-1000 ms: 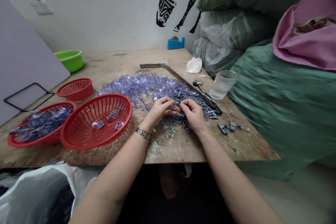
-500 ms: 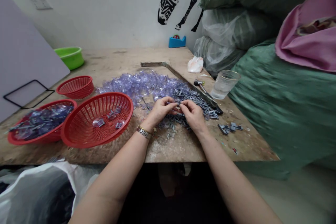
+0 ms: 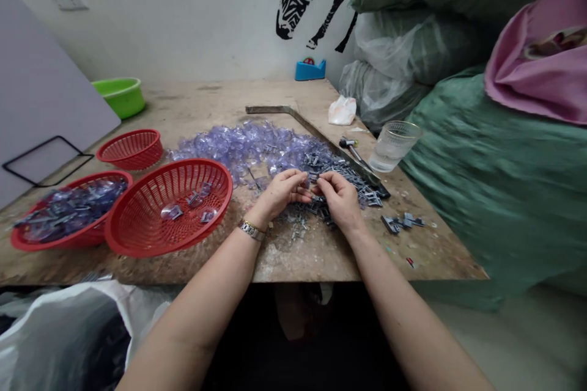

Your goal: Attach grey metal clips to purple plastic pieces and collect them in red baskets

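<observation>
My left hand (image 3: pixel 285 188), with a metal watch on its wrist, is closed in a pinch over the near side of the heap. My right hand (image 3: pixel 338 195) pinches close beside it, its fingertips a small gap from the left ones. What the fingertips hold is too small and hidden to make out; a bit of translucent purple shows at the left fingers. Below and behind the hands lie small grey plastic parts (image 3: pixel 351 182). Farther back spreads a pile of clear purple plastic pieces (image 3: pixel 243 143).
A large red basket (image 3: pixel 137 235) holds a few assembled pieces; a fuller red basket (image 3: pixel 27 243) and a smaller one (image 3: pixel 110 156) stand left. A bent metal bar (image 3: pixel 316 134) edges the pile. A glass (image 3: pixel 389 149), screwdriver-like tool (image 3: pixel 355 151) and loose grey parts (image 3: pixel 403 223) lie right.
The fingertips of both hands have moved slightly apart, and the left fingers have loosened a little. The camera view has shifted slightly; the baskets and piles look the same.
</observation>
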Demonstrator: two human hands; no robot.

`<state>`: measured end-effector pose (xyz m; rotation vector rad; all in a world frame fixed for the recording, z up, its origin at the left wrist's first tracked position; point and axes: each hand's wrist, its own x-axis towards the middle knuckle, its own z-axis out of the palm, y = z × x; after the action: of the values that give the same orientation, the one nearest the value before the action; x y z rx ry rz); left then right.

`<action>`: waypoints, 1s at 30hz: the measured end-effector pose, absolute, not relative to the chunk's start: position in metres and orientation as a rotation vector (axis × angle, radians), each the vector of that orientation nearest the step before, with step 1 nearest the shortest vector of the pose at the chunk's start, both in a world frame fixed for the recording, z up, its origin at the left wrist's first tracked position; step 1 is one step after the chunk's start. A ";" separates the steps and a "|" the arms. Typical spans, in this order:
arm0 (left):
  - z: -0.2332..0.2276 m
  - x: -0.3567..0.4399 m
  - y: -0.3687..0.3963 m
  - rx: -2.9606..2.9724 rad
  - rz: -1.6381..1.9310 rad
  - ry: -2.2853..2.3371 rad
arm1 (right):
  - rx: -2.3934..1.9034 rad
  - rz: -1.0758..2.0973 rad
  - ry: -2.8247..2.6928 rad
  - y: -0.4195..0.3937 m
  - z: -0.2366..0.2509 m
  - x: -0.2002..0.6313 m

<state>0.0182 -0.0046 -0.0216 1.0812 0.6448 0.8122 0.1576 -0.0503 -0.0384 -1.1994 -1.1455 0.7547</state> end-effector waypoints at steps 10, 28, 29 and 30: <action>-0.025 0.021 -0.006 1.380 0.959 0.701 | -1.166 0.810 -1.103 -0.050 -0.036 0.158; -0.021 0.020 -0.004 1.133 0.938 0.730 | -1.187 0.813 -1.048 -0.050 -0.034 0.161; -0.021 0.020 -0.004 1.136 0.939 0.732 | -1.193 0.802 -1.068 -0.050 -0.035 0.160; -0.021 0.020 -0.004 1.138 0.942 0.734 | -1.199 0.788 -1.086 -0.050 -0.035 0.160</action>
<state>0.0202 -0.0039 -0.0215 1.1378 0.7341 0.9420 0.1602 -0.0497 -0.0354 -1.1989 -1.0863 0.7877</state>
